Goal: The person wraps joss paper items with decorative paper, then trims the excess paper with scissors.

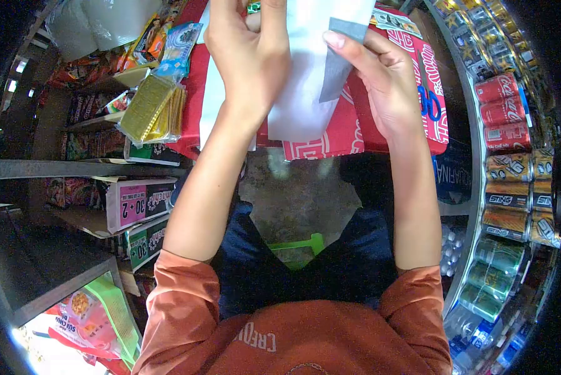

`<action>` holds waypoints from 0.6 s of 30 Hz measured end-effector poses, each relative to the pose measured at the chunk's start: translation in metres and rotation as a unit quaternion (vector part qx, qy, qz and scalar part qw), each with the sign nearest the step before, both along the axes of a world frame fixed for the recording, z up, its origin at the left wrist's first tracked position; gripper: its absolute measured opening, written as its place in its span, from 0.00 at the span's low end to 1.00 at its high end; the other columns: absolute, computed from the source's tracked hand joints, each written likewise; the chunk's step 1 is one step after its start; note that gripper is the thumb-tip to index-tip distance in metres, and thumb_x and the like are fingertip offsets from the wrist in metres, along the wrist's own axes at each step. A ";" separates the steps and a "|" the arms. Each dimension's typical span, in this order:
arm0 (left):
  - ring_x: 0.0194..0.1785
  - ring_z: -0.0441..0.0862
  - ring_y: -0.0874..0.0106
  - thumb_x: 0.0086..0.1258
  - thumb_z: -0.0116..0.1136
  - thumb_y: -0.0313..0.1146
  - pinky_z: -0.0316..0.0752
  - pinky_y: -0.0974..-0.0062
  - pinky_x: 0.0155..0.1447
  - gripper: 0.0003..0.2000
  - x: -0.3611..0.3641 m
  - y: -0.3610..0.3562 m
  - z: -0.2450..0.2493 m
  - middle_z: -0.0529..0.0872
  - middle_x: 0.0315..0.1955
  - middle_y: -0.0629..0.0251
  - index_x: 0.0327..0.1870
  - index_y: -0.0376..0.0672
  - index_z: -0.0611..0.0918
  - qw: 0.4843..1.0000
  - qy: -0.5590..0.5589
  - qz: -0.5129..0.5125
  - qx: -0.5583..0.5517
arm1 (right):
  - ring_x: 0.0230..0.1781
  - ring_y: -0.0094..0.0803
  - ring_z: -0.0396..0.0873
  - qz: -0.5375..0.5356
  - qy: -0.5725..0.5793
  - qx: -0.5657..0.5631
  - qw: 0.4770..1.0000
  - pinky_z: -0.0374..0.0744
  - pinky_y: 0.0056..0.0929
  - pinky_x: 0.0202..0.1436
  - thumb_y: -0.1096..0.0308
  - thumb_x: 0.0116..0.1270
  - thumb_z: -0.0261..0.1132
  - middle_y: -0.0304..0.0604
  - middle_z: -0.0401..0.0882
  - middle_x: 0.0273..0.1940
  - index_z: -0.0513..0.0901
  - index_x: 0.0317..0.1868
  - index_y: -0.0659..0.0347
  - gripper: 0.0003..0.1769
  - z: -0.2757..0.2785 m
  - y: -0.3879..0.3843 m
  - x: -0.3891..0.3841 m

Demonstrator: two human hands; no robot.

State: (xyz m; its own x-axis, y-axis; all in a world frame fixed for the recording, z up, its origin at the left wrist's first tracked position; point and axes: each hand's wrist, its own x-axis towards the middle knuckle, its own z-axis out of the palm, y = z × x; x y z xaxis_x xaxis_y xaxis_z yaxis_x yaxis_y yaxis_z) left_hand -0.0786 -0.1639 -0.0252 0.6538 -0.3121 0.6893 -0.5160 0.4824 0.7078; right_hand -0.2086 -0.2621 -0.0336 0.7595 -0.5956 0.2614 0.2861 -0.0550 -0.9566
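Note:
A white paper sheet (302,112) hangs over a table with a red patterned cover (371,134). At its right edge is a grey strip (338,69), pinched between the thumb and fingers of my right hand (383,75). My left hand (249,50) is at the sheet's left side, its fingers bent and partly cut off by the top edge of the view; a small green patterned item (253,7) shows between them. What the left fingers grip is hard to make out. Another white sheet (215,103) lies under my left forearm.
Yellow packets (149,109) and a blue packet (179,47) stand at the table's left, beside shelves of boxes (143,200). Banknotes (396,22) lie at the back right. Red cans (502,109) and other drinks line the right. A green stool (318,242) shows below.

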 end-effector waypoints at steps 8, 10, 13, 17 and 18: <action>0.29 0.63 0.90 0.83 0.58 0.32 0.57 0.87 0.29 0.06 0.000 -0.013 -0.010 0.74 0.31 0.79 0.50 0.40 0.78 0.999 -0.032 0.037 -0.001 | 0.50 0.25 0.86 -0.067 -0.021 0.013 0.997 0.79 0.28 0.60 0.65 0.72 0.74 0.43 0.90 0.50 0.88 0.54 0.67 0.17 -0.006 -0.003 0.002; 0.30 0.64 0.90 0.83 0.58 0.32 0.58 0.87 0.30 0.06 0.002 -0.010 -0.011 0.75 0.32 0.79 0.51 0.40 0.78 0.999 -0.020 0.028 0.003 | 0.50 0.24 0.86 -0.081 -0.045 0.025 0.995 0.79 0.27 0.59 0.64 0.72 0.74 0.43 0.90 0.50 0.89 0.53 0.67 0.16 -0.007 -0.006 0.003; 0.32 0.69 0.89 0.83 0.58 0.32 0.62 0.88 0.32 0.07 0.000 -0.005 -0.008 0.78 0.34 0.75 0.51 0.39 0.78 1.000 -0.008 0.008 0.020 | 0.48 0.25 0.86 -0.061 -0.072 0.056 0.994 0.81 0.27 0.57 0.68 0.73 0.72 0.43 0.90 0.48 0.88 0.54 0.69 0.15 0.004 0.001 0.003; 0.35 0.73 0.86 0.83 0.57 0.31 0.68 0.87 0.35 0.07 -0.009 -0.016 -0.010 0.81 0.36 0.71 0.51 0.37 0.78 0.997 -0.063 0.054 -0.002 | 0.51 0.28 0.87 0.005 -0.069 0.039 0.997 0.83 0.30 0.58 0.71 0.74 0.71 0.46 0.90 0.50 0.85 0.58 0.71 0.17 0.020 0.021 0.001; 0.35 0.74 0.86 0.83 0.57 0.31 0.68 0.87 0.35 0.07 -0.009 -0.018 -0.012 0.81 0.37 0.70 0.51 0.37 0.78 0.994 -0.081 0.067 -0.005 | 0.51 0.30 0.87 0.008 -0.074 0.039 0.996 0.84 0.31 0.59 0.70 0.74 0.71 0.48 0.90 0.50 0.85 0.58 0.71 0.17 0.014 0.018 0.003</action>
State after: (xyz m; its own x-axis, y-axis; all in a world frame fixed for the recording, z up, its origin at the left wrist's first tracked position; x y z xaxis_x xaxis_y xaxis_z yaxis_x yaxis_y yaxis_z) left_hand -0.0873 -0.1818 -0.0368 0.5691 -0.2228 0.7915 -0.6828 0.4083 0.6058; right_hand -0.2053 -0.2439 -0.0192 0.7262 -0.6064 0.3239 0.4239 0.0241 -0.9054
